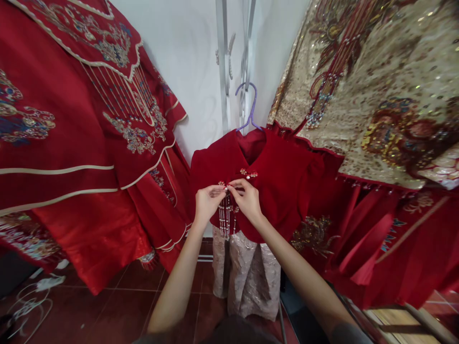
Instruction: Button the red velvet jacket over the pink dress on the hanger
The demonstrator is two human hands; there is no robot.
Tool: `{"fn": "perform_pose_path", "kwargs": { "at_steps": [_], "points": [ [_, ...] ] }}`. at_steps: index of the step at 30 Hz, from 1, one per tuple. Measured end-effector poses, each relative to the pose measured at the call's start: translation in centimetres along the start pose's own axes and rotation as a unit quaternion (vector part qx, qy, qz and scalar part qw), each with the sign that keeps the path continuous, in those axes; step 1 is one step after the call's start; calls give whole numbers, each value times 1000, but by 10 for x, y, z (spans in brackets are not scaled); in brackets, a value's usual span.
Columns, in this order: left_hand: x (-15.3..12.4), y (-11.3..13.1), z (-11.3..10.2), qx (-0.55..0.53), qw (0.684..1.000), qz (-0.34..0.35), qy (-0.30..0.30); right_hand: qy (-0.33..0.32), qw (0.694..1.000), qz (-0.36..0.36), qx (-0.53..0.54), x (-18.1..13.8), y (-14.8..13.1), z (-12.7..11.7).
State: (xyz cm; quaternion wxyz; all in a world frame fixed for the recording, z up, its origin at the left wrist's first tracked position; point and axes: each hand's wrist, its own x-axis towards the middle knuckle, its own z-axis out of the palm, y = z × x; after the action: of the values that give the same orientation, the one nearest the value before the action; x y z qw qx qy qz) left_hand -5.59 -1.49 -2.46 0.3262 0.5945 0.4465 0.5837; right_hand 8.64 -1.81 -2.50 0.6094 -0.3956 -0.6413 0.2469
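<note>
A short red jacket (283, 167) hangs in front of me on a purple hanger (253, 107). At its front, my left hand (208, 204) and my right hand (247, 198) meet fingertip to fingertip, both pinching a beaded frog button (225, 188). Whether the button sits in its loop is too small to tell. Higher on the chest is another beaded frog button (248, 174), apart from my fingers. Strings of a beaded tassel (224, 217) dangle just under my hands. Below the jacket hangs a pale, shiny patterned garment (247, 277).
Embroidered red garments (89, 129) hang close on the left. On the right are a gold sequined garment (376, 95) and red pleated cloth (362, 239). A metal rack (223, 67) stands against the wall. White cables (27, 306) lie on the tiled floor (118, 310).
</note>
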Motion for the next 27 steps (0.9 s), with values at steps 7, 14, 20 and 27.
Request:
{"fn": "perform_pose_path", "kwargs": {
  "at_steps": [7,14,20,27],
  "points": [
    [-15,-8,2,-60,997,37,22,-49,998,24,13,-21,1,-20],
    [-67,-39,45,-85,990,-3,111,-51,981,119,-147,-80,46,-32],
    [-80,-46,74,-142,981,-85,102,-53,981,101,-155,-81,57,-27],
    [-65,-42,58,-103,990,-90,24,-63,991,94,-69,-85,39,-31]
  ]
}}
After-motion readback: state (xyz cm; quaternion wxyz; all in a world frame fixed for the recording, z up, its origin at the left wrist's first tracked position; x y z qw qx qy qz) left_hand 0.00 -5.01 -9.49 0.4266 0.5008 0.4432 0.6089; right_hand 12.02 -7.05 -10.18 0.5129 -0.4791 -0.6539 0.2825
